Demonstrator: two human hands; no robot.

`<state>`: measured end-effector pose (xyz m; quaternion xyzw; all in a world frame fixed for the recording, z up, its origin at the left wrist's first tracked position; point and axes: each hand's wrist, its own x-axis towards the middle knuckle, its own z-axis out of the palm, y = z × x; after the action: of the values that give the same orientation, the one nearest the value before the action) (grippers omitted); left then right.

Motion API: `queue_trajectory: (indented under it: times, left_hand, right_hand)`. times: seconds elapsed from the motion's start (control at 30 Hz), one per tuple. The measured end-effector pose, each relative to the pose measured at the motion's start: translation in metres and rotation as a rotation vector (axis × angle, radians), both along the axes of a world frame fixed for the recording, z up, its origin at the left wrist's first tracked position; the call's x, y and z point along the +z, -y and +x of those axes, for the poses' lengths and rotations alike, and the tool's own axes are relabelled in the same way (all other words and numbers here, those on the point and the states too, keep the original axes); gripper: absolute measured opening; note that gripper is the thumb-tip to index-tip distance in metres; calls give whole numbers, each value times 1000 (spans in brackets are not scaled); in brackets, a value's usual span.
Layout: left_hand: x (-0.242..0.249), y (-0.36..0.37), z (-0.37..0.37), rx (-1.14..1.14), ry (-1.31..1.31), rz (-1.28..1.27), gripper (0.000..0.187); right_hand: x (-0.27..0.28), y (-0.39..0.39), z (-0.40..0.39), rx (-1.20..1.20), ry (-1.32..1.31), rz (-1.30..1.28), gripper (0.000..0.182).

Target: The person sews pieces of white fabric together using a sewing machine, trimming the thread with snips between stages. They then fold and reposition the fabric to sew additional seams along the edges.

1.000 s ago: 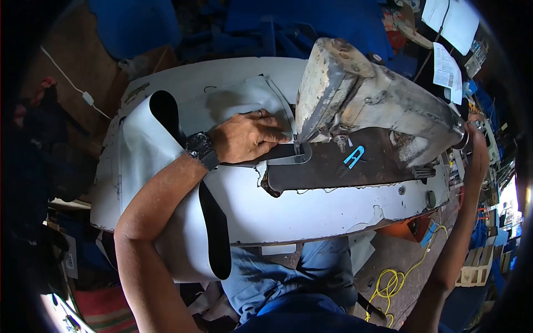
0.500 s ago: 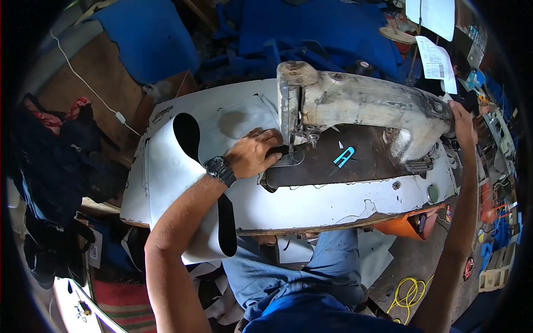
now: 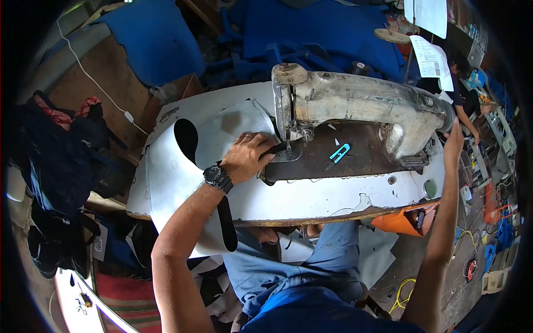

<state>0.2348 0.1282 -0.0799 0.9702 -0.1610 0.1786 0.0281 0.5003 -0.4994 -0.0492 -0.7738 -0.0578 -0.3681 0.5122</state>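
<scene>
A worn sewing machine (image 3: 361,100) stands on a white, chipped table. My left hand (image 3: 246,157), with a black watch on its wrist, is closed on the dark-backed white sheet (image 3: 172,172) just left of the needle. The sheet curls over the table's left side and front edge, its black underside showing in the folds. My right hand (image 3: 454,139) is at the handwheel (image 3: 447,117) on the machine's right end; its fingers are partly hidden, and their grip is unclear. Blue thread snips (image 3: 340,154) lie on the dark bed under the machine's arm.
An orange bag (image 3: 397,223) hangs below the table (image 3: 311,202) at the front right. Blue sheets (image 3: 327,33) lie behind the machine. Printed paper (image 3: 433,61) hangs at the back right, near another person (image 3: 467,102). A yellow cable (image 3: 403,297) lies on the floor.
The camera view has shifted slightly. My left hand and the sheet's edge are at the needle as before. My right hand is lower at the wheel, and another person now shows behind it.
</scene>
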Motion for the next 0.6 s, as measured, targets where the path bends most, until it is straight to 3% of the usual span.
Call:
queue_trajectory:
  times: [0.03,0.13,0.23,0.33,0.43,0.47,0.57,0.6]
  left_hand:
    - [-2,0,1,-18,37,7,38]
    - [-6,-1,0,-75,103,17,30]
    - [-4,1,-14,-118,94,-56,20]
    - [2,11,-47,-168,42,-272,11]
    - [1,21,-89,-166,22,-411,14]
    - [0,24,-101,-115,-40,-450,15]
    - [2,28,-123,-51,-115,-533,20]
    - [1,28,-127,-47,-111,-547,20]
  right_hand:
    - [-8,-3,-1,-3,2,105,59]
    - [10,2,-9,-13,-51,-21,56]
    - [48,19,22,23,67,-407,58]
    - [94,7,46,60,-223,-579,60]
    - [109,-32,29,-71,-394,-487,58]
    - [114,-39,20,-6,-472,-382,55]
    - [66,-27,23,64,8,-107,55]
    - [54,-21,22,67,45,-90,53]
